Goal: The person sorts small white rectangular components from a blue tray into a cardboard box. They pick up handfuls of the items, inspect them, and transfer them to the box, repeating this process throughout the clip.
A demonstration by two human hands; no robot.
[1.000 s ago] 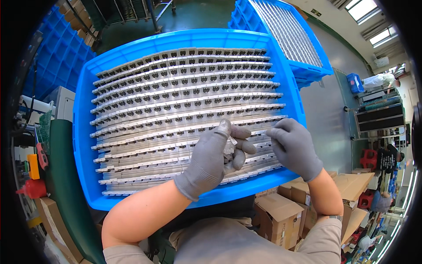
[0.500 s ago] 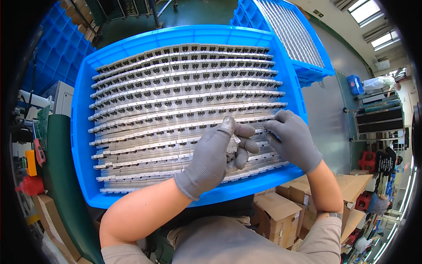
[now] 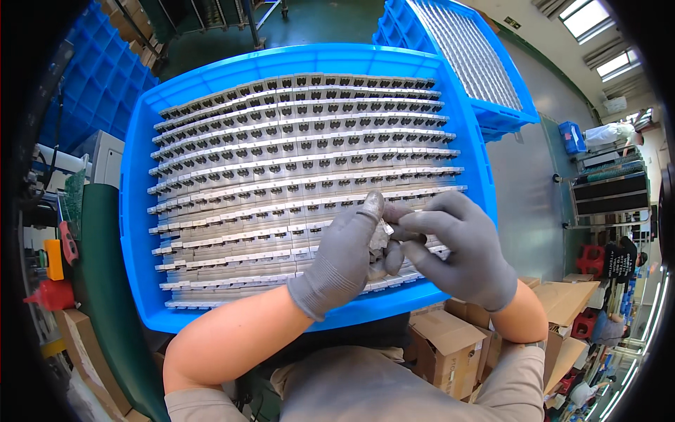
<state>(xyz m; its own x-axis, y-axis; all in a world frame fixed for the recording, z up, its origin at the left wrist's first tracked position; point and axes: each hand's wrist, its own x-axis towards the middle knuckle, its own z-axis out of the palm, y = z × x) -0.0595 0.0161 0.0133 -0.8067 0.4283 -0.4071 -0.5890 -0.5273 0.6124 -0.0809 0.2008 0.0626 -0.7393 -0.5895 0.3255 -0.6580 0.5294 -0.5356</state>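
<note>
Small pale pieces (image 3: pixel 380 238) sit grasped in the grip of the left hand (image 3: pixel 341 253), above the blue crate (image 3: pixel 144 232) by its near edge, while the right hand (image 3: pixel 464 254), its grip impossible to tell, overlaps the near right corner, well apart from the far edge.

1 head-worn fisheye view, close overhead, facing down
</note>
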